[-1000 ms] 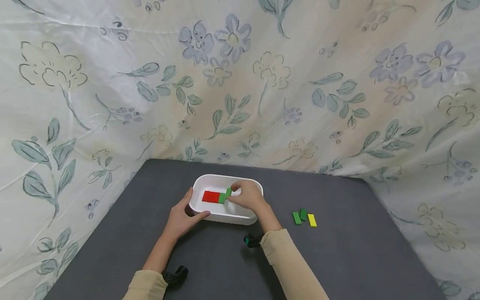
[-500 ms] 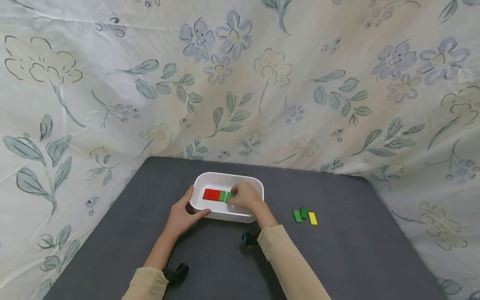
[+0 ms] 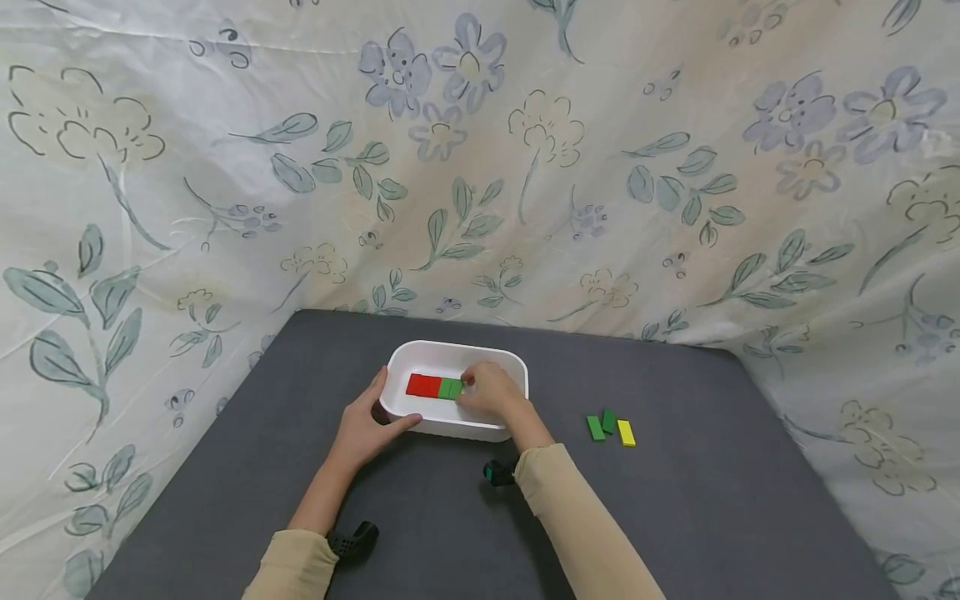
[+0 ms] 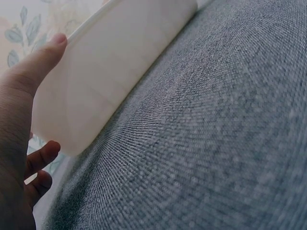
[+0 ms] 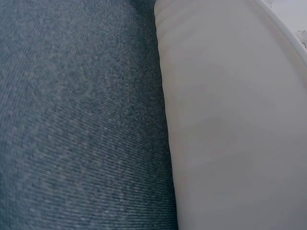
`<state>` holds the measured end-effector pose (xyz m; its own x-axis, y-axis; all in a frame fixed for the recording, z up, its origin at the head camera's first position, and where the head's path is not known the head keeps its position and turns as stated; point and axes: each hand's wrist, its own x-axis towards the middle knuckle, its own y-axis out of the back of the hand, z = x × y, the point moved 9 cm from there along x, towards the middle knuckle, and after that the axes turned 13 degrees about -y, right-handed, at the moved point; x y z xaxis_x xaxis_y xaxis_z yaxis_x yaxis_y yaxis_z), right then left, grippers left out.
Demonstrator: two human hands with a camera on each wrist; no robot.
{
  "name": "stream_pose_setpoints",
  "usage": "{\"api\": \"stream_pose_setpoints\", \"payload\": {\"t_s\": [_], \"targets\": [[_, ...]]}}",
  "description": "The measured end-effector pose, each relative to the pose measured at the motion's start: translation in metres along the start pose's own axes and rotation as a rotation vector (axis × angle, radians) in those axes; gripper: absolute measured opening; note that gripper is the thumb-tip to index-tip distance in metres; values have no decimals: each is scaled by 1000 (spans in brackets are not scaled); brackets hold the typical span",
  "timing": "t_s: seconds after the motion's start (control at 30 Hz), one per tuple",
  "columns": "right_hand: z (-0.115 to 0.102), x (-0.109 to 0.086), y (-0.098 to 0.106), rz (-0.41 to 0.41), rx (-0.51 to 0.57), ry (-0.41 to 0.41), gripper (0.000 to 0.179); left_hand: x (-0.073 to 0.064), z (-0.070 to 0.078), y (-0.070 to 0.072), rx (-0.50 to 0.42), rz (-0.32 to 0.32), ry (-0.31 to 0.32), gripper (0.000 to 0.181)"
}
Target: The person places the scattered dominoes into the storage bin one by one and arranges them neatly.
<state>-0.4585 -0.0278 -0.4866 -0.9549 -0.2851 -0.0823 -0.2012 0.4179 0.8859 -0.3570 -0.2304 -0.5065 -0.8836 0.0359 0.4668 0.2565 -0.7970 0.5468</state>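
Note:
A white plastic tray [image 3: 459,430] stands on the dark cloth. My left hand [image 3: 362,431] grips its left end, and in the left wrist view the thumb [image 4: 53,48] lies at the rim. Inside the tray, flat red blocks [image 3: 423,385] form a row with a green block [image 3: 445,388] against their right side. Another green block [image 3: 456,389] lies flush beside that one, its right end pinched by the fingers of my right hand [image 3: 495,395]. The fingertips partly cover it. The right wrist view shows the tray's outer wall [image 5: 230,115] but no hand.
Right of the tray lie two loose green blocks [image 3: 596,428] and a yellow block [image 3: 626,432]. The dark table cloth [image 3: 697,483] runs back to a floral curtain [image 3: 480,167] behind and at the sides.
The green block in my right hand has gone from tilted upright to lying flat, then left against the other green block. The left hand keeps its grip on the tray.

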Motion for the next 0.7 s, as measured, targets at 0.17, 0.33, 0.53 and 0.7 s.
{"api": "stream_pose_setpoints", "payload": {"t_s": [0.17,0.33,0.53,0.7], "targets": [[-1,0,-2,-1,-7,1,38,-1,0,0,1,-1,1,112],[0,0,-3,1,1,-4,39,0,1,0,1,3,-6,112],[0,0,-2,4,9,-8,40,0,-1,-1,6,3,-4,112],[-2,-2,-1,5,3,-6,42,-1,0,0,-12,10,-12,112]]}}
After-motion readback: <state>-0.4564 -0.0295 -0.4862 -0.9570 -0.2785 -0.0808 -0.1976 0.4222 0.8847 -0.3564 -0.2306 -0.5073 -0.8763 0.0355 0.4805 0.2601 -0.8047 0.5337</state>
